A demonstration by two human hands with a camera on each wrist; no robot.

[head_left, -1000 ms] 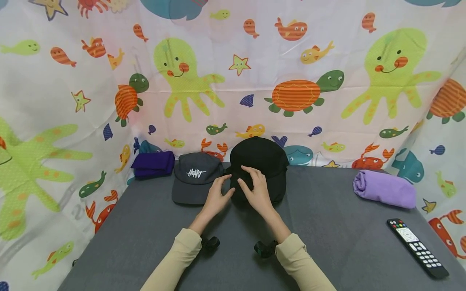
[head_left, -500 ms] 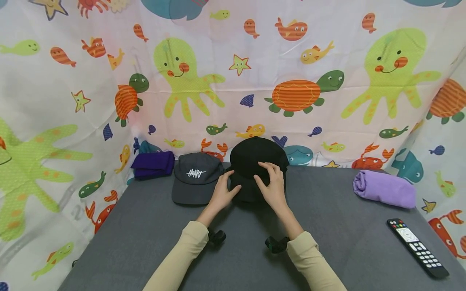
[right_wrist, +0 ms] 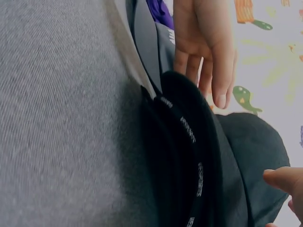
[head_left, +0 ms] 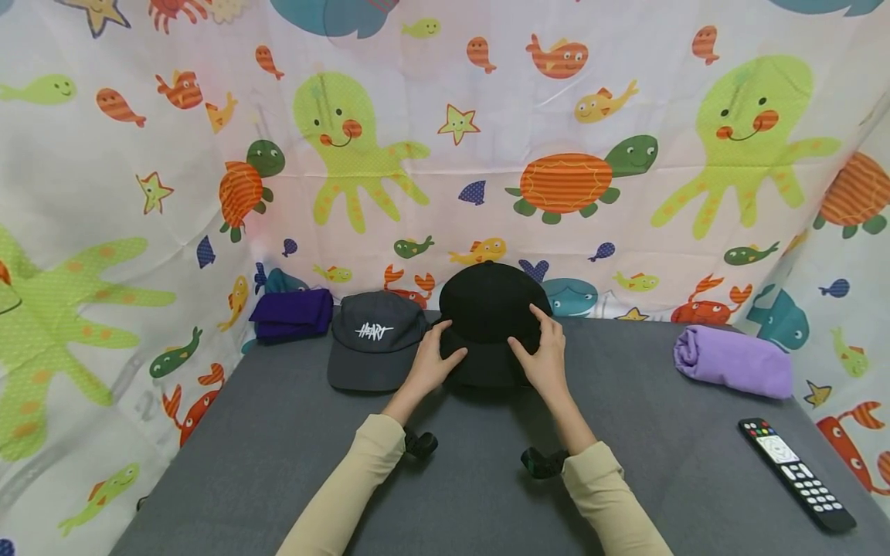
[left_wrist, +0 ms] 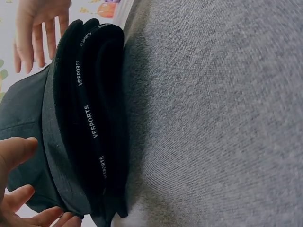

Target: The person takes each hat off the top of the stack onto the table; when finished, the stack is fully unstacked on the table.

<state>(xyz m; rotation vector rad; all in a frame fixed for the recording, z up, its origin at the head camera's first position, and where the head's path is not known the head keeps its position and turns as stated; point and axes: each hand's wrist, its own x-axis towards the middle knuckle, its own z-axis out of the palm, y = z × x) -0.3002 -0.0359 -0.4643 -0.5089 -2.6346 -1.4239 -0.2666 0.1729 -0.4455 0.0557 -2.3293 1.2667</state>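
A stack of black caps [head_left: 487, 313] stands at the back middle of the grey table [head_left: 626, 463], brims toward me. The left wrist view shows the layered brims [left_wrist: 90, 123] printed "VESPORTS". My left hand [head_left: 433, 361] touches the stack's left front edge with its thumb and straight fingers. On the right side of the crown and brim lies my right hand [head_left: 545, 349], fingers relaxed. In the right wrist view the left hand's straight fingers [right_wrist: 208, 42] reach the brim edge [right_wrist: 189, 142]. Neither hand curls round the caps.
A grey cap [head_left: 371, 340] lettered "HEART" lies just left of the black stack. A folded dark purple cloth [head_left: 292, 313] sits at the back left, a rolled lilac cloth [head_left: 733, 361] at the right. A black remote [head_left: 796, 472] lies near the right edge. A sea-creature printed curtain [head_left: 445, 139] surrounds the table.
My right hand has slid from the front of the black cap's crown to its right side. The left hand has moved slightly forward onto the left front edge.
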